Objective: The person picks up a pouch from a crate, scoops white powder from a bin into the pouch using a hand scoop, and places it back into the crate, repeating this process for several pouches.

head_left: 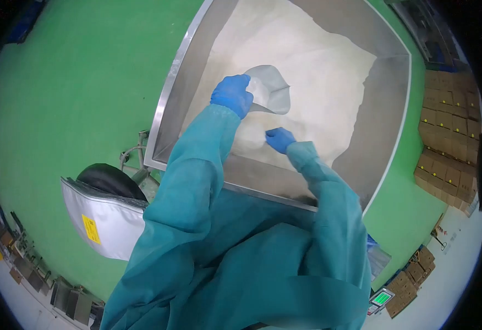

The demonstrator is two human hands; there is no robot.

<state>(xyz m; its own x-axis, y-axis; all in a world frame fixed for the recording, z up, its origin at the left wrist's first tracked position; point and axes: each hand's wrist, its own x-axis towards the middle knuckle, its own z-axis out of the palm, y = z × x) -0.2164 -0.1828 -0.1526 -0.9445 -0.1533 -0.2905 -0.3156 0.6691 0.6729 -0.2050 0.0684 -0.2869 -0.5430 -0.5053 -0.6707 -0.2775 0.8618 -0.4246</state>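
Note:
A large metal bin (387, 99) holds a wide layer of off-white powder (318, 82). Over the powder, my left hand (233, 95) in a blue glove is closed on the edge of a grey-silver bag (277, 92), whose mouth gapes and shows a pale inside. My right hand (279, 139), also gloved in blue, is low over the powder near the bin's front wall, below and to the right of the bag and apart from it. Its fingers are curled in; whether they hold anything is hidden.
A silver bag with a yellow label (91, 229) rests beside a black round seat (111, 181) at the lower left. Stacked cardboard boxes (450, 132) stand at the right. A scale with a lit green display (382, 298) is at the lower right.

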